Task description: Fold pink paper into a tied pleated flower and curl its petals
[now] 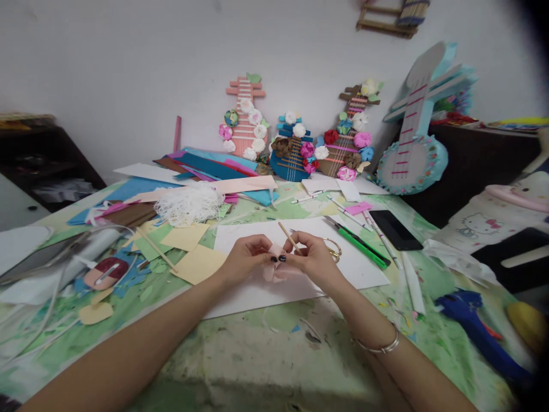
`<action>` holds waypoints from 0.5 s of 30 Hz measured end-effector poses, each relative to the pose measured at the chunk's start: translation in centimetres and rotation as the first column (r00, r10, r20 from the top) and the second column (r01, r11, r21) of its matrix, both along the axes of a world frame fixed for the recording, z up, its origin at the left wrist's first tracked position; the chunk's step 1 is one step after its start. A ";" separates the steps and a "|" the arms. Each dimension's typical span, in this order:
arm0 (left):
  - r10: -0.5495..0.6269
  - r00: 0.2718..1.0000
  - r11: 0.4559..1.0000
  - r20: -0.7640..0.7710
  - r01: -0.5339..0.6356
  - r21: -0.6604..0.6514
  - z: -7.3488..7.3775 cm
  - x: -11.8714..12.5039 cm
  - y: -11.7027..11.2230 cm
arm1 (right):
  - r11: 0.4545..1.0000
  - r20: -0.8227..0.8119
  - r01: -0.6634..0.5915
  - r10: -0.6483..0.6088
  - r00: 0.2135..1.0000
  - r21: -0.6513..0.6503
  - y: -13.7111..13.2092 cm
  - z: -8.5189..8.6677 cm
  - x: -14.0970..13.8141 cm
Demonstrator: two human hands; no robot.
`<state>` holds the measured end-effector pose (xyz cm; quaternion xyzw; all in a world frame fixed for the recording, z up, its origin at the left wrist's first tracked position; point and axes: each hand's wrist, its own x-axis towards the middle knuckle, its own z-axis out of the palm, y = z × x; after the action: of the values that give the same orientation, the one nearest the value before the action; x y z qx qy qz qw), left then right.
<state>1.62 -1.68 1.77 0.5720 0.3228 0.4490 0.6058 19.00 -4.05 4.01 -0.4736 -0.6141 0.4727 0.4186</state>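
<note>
My left hand (249, 256) pinches a piece of pale pink paper (273, 273) over a white sheet (240, 302). My right hand (312, 262) holds the paper's other side, its thumb beside the left thumb. A thin wooden stick (288, 236) also sits in my right fingers, slanting up to the left. Part of the pink paper is hidden behind my fingers. Just beyond my right hand lie gold-handled scissors (334, 249), partly covered. A green utility knife (360, 243) rests on the sheet's right side.
Yellow paper pieces (195, 264) and a bundle of white string (189, 204) lie to the left. On the right are a black phone (395, 229) and a blue glue gun (476, 326). Flower-decorated paper instruments (245, 123) lean on the back wall.
</note>
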 end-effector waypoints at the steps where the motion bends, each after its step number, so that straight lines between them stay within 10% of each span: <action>1: 0.008 1.000 1.000 -0.004 -0.008 0.010 0.0 0.0 0.0 | 1.000 -0.014 -0.005 0.005 1.000 -0.009 0.0 0.0 0.0; 15: -0.016 0.997 1.000 -0.080 0.018 0.025 -0.4 -0.3 0.3 | 0.989 -0.130 -0.058 0.040 0.991 -0.138 0.1 -0.2 0.0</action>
<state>1.32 -1.39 1.40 0.6000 0.3361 0.4247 0.5888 19.04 -3.91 3.82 -0.4560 -0.5627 0.5541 0.4104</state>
